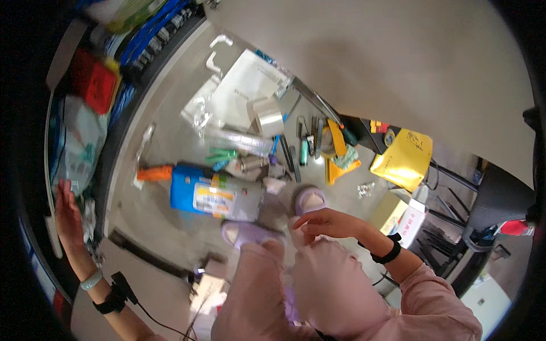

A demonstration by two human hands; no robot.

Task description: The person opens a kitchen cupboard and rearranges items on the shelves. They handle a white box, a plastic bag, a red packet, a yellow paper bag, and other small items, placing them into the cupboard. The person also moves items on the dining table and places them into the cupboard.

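My left hand [69,217] is stretched out at the left, fingers extended and holding nothing, beside a clear plastic bag [83,145] in a dark drawer or bin. Over my knee, near one purple slipper [309,199], my right hand [326,223] hangs with loosely bent, spread fingers and nothing in it. On the floor before me lie a blue and grey package [217,196] with a printed label, an orange object [155,173], green clips [222,154], a roll of clear tape [268,117], several pens and tools [303,151], and a yellow tape roll [335,140].
White sheets in plastic [247,91] lie at the back of the floor. A pale panel [384,55] spans the top right. A gold pouch [405,157], open boxes [411,221] and a black chair [503,196] stand at the right. A cable [160,326] runs from my left wrist.
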